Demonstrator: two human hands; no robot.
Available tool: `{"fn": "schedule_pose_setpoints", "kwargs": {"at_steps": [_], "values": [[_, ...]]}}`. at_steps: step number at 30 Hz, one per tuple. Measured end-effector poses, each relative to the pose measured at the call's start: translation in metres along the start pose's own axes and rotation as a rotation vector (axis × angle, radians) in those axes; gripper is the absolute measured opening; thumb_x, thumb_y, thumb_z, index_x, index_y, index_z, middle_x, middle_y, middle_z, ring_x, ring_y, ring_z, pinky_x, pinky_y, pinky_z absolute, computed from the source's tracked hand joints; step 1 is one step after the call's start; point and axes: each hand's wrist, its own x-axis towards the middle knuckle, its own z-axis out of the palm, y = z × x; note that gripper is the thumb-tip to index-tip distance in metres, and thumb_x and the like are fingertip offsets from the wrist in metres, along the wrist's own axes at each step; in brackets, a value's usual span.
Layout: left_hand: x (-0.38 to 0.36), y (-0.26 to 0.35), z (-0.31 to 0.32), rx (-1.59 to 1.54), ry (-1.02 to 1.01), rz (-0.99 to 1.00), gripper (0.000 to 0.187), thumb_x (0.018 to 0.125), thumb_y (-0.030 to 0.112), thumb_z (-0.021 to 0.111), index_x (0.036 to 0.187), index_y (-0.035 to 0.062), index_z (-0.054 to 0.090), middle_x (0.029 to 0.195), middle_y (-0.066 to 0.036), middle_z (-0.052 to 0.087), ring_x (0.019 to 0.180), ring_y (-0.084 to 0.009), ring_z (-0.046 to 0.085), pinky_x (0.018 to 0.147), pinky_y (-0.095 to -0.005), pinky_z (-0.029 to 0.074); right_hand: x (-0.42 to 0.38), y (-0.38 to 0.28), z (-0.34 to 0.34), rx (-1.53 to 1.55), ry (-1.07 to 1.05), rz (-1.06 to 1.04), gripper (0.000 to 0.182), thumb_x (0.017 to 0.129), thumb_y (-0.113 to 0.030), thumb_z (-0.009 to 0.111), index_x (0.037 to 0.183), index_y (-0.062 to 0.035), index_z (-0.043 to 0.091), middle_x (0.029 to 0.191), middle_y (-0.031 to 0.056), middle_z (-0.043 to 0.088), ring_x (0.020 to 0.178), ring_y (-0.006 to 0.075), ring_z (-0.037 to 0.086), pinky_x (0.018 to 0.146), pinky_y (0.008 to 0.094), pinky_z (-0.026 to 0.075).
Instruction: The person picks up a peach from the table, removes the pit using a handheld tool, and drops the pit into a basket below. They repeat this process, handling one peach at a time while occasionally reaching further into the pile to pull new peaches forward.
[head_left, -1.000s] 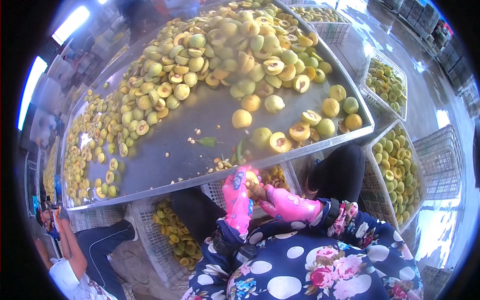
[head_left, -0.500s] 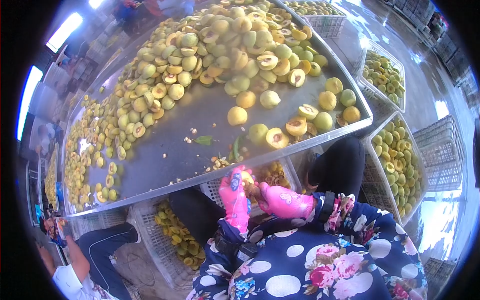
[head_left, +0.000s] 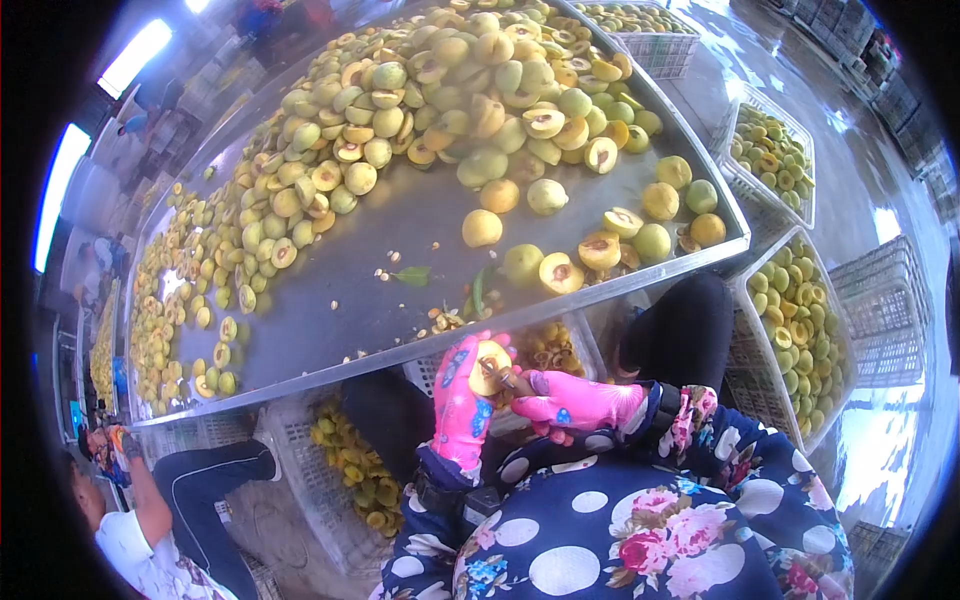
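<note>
My left hand (head_left: pixel 461 405), in a pink patterned glove, holds a halved yellow stone fruit (head_left: pixel 489 366) with its cut face turned up. Against that face rests a small brownish tool (head_left: pixel 514 382), gripped by my right hand (head_left: pixel 577 401) in a matching glove. The tool's working end is too small to make out. Both hands are above my lap, just below the near edge of a metal table (head_left: pixel 400 325). On the table lies a big heap of yellow-green fruit halves (head_left: pixel 440 90), with several loose pieces (head_left: pixel 560 272) nearest my hands.
Below my hands stands a crate with fruit pieces (head_left: pixel 550 350); another crate (head_left: pixel 345 470) is left of my legs. Crates of fruit (head_left: pixel 795 330) line the right side. A seated person (head_left: pixel 150 520) works at lower left. Leaves and scraps (head_left: pixel 412 276) lie on the table.
My left hand has turned and opened the view onto the fruit's cut face. My right hand has shifted slightly, and the tool now shows more clearly against the fruit.
</note>
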Motion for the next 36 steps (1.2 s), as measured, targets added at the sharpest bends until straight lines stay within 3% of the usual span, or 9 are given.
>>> {"fn": "schedule_pose_setpoints", "kwargs": {"at_steps": [4,10,12,15,17,19,25,31,36], "values": [[-0.002,-0.003,0.008,0.094,0.038,0.083,0.023,0.089,0.019,0.057,0.103,0.0013,0.058,0.094,-0.016,0.062,0.079,-0.0218,0.062,0.065,-0.0332,0.055,0.001,0.004,0.008,-0.035,0.052,-0.072,0.025,0.092,-0.029,0.047,0.101,-0.0054,0.041,0.068,0.0015,0.053,0.046,0.0094,0.052,0.041,0.0225,0.043],[0.006,-0.014,0.004,0.173,0.145,0.112,0.016,0.084,0.014,0.065,0.094,0.002,0.062,0.081,-0.01,0.064,0.065,-0.0159,0.061,0.058,-0.0278,0.053,0.008,0.009,0.008,-0.484,0.217,-0.149,0.024,0.091,-0.021,0.048,0.1,-0.0002,0.041,0.066,0.0098,0.055,0.049,0.0146,0.055,0.043,0.0291,0.043],[0.008,-0.021,-0.002,0.2,0.148,0.124,0.015,0.083,0.013,0.065,0.092,0.0018,0.062,0.08,-0.009,0.064,0.063,-0.0149,0.06,0.056,-0.0268,0.053,0.009,0.018,0.003,-0.512,0.204,-0.272,0.024,0.09,-0.02,0.048,0.1,0.001,0.041,0.064,0.0116,0.055,0.049,0.0161,0.055,0.043,0.0305,0.043],[0.011,-0.027,-0.012,0.211,0.156,0.12,0.015,0.083,0.014,0.065,0.092,0.0016,0.062,0.08,-0.009,0.064,0.063,-0.0143,0.06,0.053,-0.0264,0.052,0.023,0.03,-0.002,0.041,0.151,-0.105,0.022,0.09,-0.017,0.044,0.103,0.0012,0.044,0.062,0.0059,0.05,0.043,0.0154,0.05,0.042,0.0299,0.043],[0.012,-0.029,-0.014,0.202,0.178,0.085,0.016,0.084,0.014,0.065,0.093,0.0018,0.062,0.081,-0.009,0.064,0.063,-0.014,0.06,0.053,-0.0268,0.052,0.026,0.032,-0.002,0.133,0.103,0.009,0.022,0.09,-0.017,0.042,0.103,0.0004,0.046,0.061,0.0021,0.047,0.041,0.0138,0.046,0.04,0.0285,0.042],[0.009,-0.027,-0.009,0.232,0.179,0.114,0.016,0.084,0.014,0.065,0.093,0.002,0.062,0.083,-0.009,0.064,0.063,-0.0144,0.06,0.053,-0.0269,0.052,0.013,0.017,0.007,-0.241,0.052,0.009,0.021,0.09,-0.019,0.043,0.1,-0.0006,0.046,0.061,0.0011,0.046,0.04,0.0122,0.044,0.037,0.0268,0.041],[0.013,-0.019,-0.01,0.184,0.04,0.091,0.018,0.084,0.014,0.065,0.097,0.0015,0.061,0.086,-0.011,0.065,0.066,-0.0173,0.062,0.054,-0.0278,0.053,0.009,0.005,0.003,0.166,-0.07,0.061,0.018,0.087,-0.021,0.049,0.084,-0.0033,0.045,0.054,-0.0016,0.043,0.039,0.0082,0.042,0.034,0.023,0.038],[0.015,-0.019,-0.018,0.228,-0.099,-0.038,0.019,0.086,0.017,0.061,0.099,0.0033,0.061,0.086,-0.01,0.065,0.071,-0.0179,0.062,0.061,-0.0299,0.053,0.001,0.006,-0.006,0.302,-0.196,0.174,0.03,0.086,-0.025,0.052,0.062,-0.0095,0.043,0.052,-0.0034,0.039,0.038,0.0055,0.038,0.034,0.0191,0.033],[0.015,-0.021,-0.026,0.287,-0.182,-0.032,0.021,0.086,0.016,0.06,0.101,0.0011,0.06,0.089,-0.013,0.065,0.076,-0.0189,0.063,0.066,-0.0308,0.053,-0.005,0.004,-0.003,0.395,-0.234,0.151,0.028,0.087,-0.025,0.052,0.064,-0.0093,0.045,0.052,-0.0043,0.041,0.038,0.0048,0.038,0.034,0.0184,0.033]]}}
